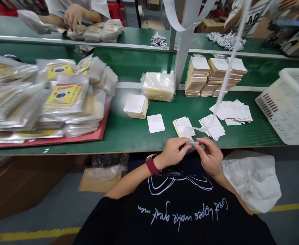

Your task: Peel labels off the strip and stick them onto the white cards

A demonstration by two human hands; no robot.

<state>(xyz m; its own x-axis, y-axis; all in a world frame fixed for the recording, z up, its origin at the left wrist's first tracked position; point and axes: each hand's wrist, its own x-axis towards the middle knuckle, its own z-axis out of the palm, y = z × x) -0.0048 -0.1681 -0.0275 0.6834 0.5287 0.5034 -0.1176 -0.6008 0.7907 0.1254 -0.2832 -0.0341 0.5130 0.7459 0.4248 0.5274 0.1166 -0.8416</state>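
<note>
"Nearest the camera?"

"A black printed T-shirt, just below the fingers."

"And the hands?"

"The left hand and right hand, fingers nearly closed, both pinch a small pale strip; paper cards lie just beyond the fingertips."

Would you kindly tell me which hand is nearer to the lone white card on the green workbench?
Left. The left hand is to the right of the white card, on the person's side of it; the right hand is farther right.
</note>
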